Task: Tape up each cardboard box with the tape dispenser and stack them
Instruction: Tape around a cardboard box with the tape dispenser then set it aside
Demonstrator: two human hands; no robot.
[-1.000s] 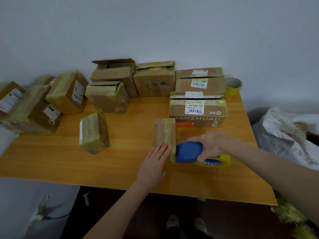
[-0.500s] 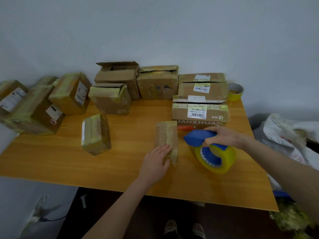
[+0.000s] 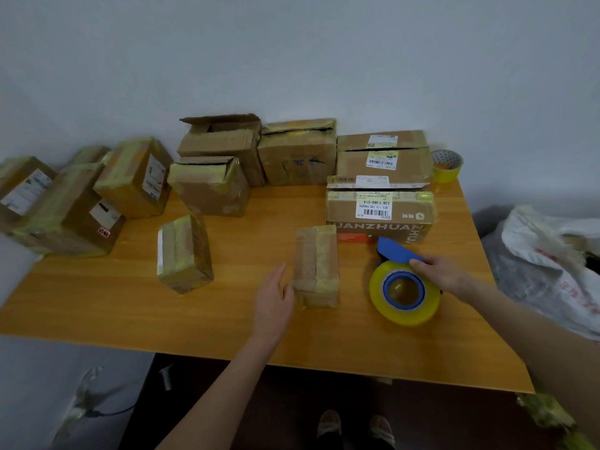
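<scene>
tape dispenser handle half hidden under grasping right hand; left hand released, flat beside small box.

An orange-brown wooden worktop stands against a plain pale wall. A spare roll of yellow tape sits at its far right corner, hole upward. Beyond the right edge lies a crumpled white sack with red print. A dark cable trails on the floor, lower left.

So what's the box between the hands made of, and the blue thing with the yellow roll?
Box: matte brown cardboard, with shiny yellowish tape over it. Tape dispenser: smooth blue handle, probably plastic; its roll looks like glossy yellow tape.
</scene>
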